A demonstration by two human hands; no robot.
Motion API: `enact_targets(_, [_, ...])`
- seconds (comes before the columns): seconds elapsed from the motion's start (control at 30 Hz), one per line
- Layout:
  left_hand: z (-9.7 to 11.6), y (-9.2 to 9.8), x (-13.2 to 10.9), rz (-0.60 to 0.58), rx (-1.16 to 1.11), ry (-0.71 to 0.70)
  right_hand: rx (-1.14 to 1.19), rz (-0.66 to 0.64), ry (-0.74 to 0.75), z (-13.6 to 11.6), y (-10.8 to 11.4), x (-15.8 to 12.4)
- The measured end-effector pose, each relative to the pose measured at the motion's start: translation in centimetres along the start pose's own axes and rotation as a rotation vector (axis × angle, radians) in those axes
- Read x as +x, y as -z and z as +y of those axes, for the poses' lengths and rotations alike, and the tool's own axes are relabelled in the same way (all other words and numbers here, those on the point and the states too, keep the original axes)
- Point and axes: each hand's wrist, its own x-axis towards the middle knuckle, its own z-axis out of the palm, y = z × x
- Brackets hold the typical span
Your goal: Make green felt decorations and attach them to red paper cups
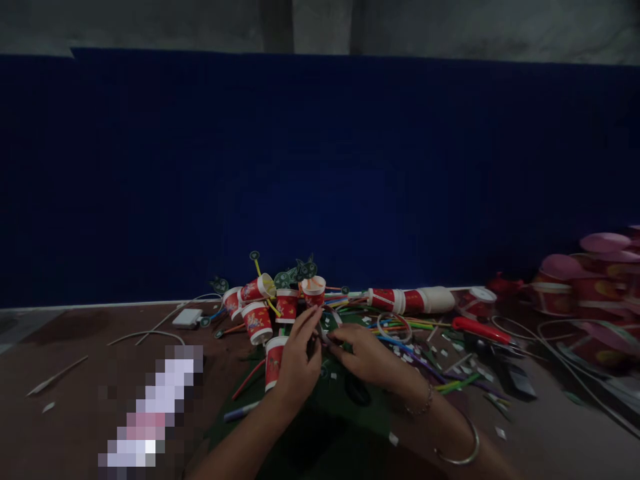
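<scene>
My left hand (300,357) is at the middle of the work area, fingers bent together beside a red paper cup (273,363). Close to its fingertips, another red paper cup (313,290) stands with its white rim up. My right hand (367,353) faces it, thumb and fingers pinched near a thin pale strip (333,316) between the two hands. What exactly each hand grips is too small and dark to make out. Under the hands lies a dark green mat (305,440), with a black loop (357,391) on it below my right hand.
Several red cups with coloured pipes and green cut-outs cluster behind. A row of stacked cups (413,301), coloured sticks, paper scraps and a red-handled tool (483,329) lie right. Red and pink items (575,287) pile far right. A white box (187,319) sits left; a blue wall stands behind.
</scene>
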Motion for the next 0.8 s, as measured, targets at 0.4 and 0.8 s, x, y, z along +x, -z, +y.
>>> enact_targets(0.4, [1.5, 0.7, 0.2, 0.153, -0.225, 0.03, 0.118, 0.004, 0.049, 0.7, -0.1, -0.1])
enact_targets(0.8, [0.5, 1.2, 1.4, -0.057, -0.303, 0.215, -0.03, -0.149, 0.158, 0.7, -0.5, -0.3])
